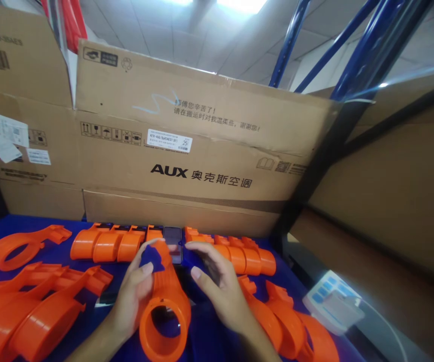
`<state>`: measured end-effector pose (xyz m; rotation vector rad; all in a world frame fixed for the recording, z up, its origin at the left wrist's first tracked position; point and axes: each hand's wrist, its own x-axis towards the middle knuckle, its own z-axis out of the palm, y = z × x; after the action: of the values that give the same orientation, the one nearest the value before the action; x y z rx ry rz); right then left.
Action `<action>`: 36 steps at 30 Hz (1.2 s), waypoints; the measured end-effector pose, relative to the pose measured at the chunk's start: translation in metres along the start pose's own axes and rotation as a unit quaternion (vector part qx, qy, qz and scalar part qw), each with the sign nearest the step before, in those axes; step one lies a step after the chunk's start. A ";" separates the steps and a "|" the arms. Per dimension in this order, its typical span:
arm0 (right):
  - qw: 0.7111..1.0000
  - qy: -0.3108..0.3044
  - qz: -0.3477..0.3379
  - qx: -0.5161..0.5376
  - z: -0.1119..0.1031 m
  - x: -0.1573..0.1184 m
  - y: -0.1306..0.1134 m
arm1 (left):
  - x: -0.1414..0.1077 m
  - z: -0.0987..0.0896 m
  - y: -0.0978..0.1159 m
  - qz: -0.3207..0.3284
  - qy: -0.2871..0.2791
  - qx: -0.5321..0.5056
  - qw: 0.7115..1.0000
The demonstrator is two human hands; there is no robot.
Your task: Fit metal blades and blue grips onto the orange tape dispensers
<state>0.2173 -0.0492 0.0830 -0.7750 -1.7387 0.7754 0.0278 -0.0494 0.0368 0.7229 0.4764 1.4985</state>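
My left hand (136, 291) is wrapped around the narrow upper end of an orange plastic part (166, 296), which has a round ring at its lower end facing me. A dark blue patch (152, 257) shows beside my left thumb; I cannot tell if it is a separate piece or the table behind. Just right of the part, my right hand (219, 281) is open, thumb and fingers apart and curved, with nothing seen in it. Behind the hands lies a dark, phone-like device (173, 244).
Similar orange parts stand in a back-left row (106, 245), a back-right row (249, 259), a front-left group (47, 317) and a front-right group (288, 327). A single orange ring part (13, 249) lies far left. Cardboard panels (187, 120) wall the blue table; a white device (333, 301) sits right.
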 end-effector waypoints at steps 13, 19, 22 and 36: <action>0.992 -0.015 -0.075 -0.100 -0.002 0.000 -0.015 | -0.006 -0.016 -0.012 0.096 0.047 0.096 0.990; 0.990 -0.015 -0.074 -0.123 0.002 -0.003 -0.016 | -0.006 -0.010 -0.009 0.098 0.004 0.073 0.992; 0.990 -0.016 -0.071 -0.125 0.002 -0.002 -0.015 | -0.004 -0.010 -0.007 0.099 -0.010 0.074 0.992; 0.995 -0.034 -0.027 -0.089 0.001 -0.003 -0.013 | -0.020 0.006 0.002 0.118 0.003 0.100 0.988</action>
<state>0.2150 -0.0593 0.0918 -0.8257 -1.9014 0.6228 0.0295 -0.0700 0.0394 0.9594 0.5666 1.6884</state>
